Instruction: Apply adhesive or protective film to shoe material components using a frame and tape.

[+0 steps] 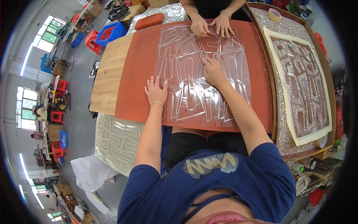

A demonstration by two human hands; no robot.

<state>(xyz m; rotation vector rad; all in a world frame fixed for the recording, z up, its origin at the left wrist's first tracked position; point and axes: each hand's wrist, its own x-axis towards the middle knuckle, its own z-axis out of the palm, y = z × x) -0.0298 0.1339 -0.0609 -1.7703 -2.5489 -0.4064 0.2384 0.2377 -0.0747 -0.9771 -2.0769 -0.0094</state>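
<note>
A transparent plastic sheet (194,95) with raised outlines of curved and angular shapes lies on a reddish-brown mat (138,63) in front of me. My left hand (156,90) rests flat at the sheet's left edge, fingers spread, partly over the bare mat. Near the sheet's middle, my right hand (215,72) presses down with fingers drawn together; whatever lies under its fingertips is too small to make out. Across from me, another person's hands (200,27) touch the far edge of the same sheet, the fingers of one bent and the other spread.
On the right stands a tray of glittering small pieces (289,151), with a cream-framed cut-out stencil (297,140) and a tape roll (274,15). A wooden board (110,74) adjoins the mat. Farther left are blue crates (118,30), a red stool (91,42) and another patterned sheet (117,143).
</note>
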